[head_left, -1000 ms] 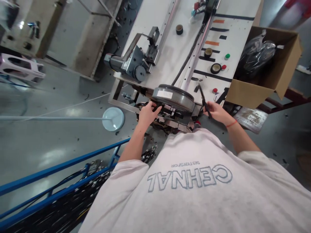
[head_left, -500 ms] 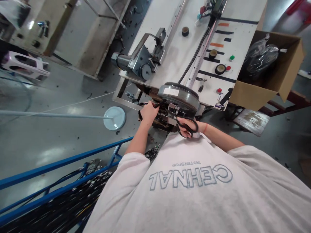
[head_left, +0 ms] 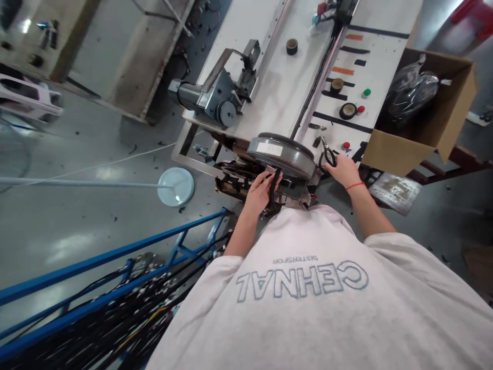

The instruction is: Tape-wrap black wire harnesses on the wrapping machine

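My right hand (head_left: 345,172) grips black-handled scissors (head_left: 327,155) by the finger loops over the near right part of the white table, blades pointing away from me. Close to my body, my left hand (head_left: 259,192) is closed around a black cable (head_left: 273,189), which hangs bent beside the round grey drum (head_left: 287,156) at the table's near end. A white label is stuck on the drum's side. Beyond it, a long black cable (head_left: 308,103) runs up the table along a metal rail. The cable's lower end is hidden near my shirt.
Left on the table is a motorised metal device (head_left: 219,97). Tape rolls (head_left: 348,110), tape strips and coloured buttons (head_left: 346,146) lie right. A cardboard box (head_left: 404,149) with plastic bags stands beyond the right edge. A blue rack (head_left: 115,257) full of cables is at lower left.
My right hand has carried the scissors from beneath the drum rightward to the table. My left hand has shifted right, and the black cable in it now hangs down beside the drum.
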